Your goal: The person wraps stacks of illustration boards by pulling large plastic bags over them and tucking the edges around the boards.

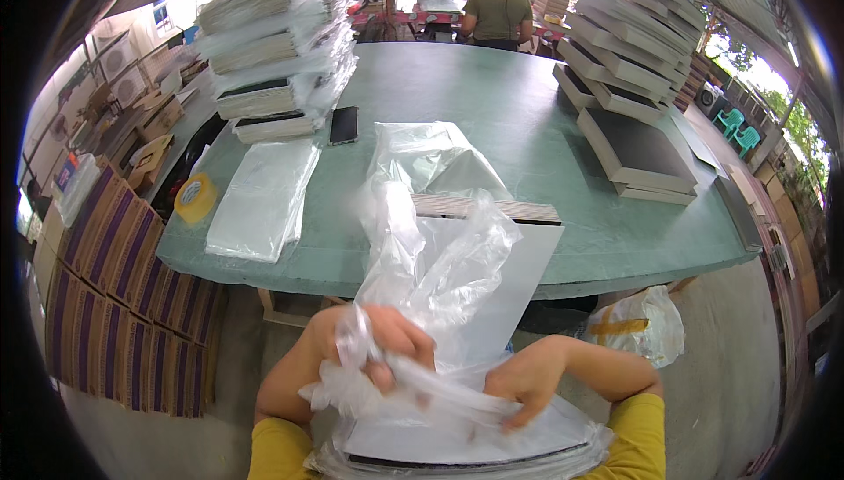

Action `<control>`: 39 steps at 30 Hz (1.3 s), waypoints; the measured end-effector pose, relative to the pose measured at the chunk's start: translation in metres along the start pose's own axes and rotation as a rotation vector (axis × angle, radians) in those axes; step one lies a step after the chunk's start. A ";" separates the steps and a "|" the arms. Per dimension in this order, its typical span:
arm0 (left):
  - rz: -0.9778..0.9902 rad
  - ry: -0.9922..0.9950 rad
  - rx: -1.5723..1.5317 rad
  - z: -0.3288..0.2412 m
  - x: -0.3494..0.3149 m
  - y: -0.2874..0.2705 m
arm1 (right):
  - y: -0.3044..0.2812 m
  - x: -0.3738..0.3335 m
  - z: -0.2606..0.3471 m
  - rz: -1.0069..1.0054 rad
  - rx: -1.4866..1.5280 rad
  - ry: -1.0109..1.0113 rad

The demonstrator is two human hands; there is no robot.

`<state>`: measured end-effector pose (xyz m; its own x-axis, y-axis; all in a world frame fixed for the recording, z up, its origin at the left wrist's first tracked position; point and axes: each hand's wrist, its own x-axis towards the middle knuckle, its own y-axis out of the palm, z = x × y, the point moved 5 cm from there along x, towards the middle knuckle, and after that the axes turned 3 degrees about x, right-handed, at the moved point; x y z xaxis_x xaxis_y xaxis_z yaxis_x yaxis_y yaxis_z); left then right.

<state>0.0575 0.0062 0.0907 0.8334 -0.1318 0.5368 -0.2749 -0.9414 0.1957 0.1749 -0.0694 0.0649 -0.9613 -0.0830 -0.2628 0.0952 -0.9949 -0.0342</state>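
Note:
My left hand [387,344] is closed around bunched clear plastic film, a twisted strand of which runs across to the right. The fingers of my right hand [527,383] are curled down onto the same plastic, their tips partly blurred. The plastic bag [466,282] lies crumpled over white flat boards [527,260], which reach from the table's front edge toward my body. Layered edges show at the boards' far end. Closest to me, a white panel [466,452] with a dark edge rests in clear film between my forearms.
On the green table [440,84] stand a tall stack of plastic-wrapped panels [272,49], dark-topped boxes [637,155], a phone [345,125], flat plastic bags [264,203] and a yellow tape roll [195,198]. Cartons [123,330] fill the lower left. A person [499,10] is beyond.

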 end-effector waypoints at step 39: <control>-0.540 -1.171 1.785 0.002 -0.087 -0.032 | -0.012 -0.033 0.033 -0.607 -0.365 0.687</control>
<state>-0.0049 0.0473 0.0363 0.6761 0.7365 -0.0213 0.0459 -0.0709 -0.9964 0.1971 -0.0565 0.1059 -0.5256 0.6021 -0.6010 -0.1792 -0.7690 -0.6137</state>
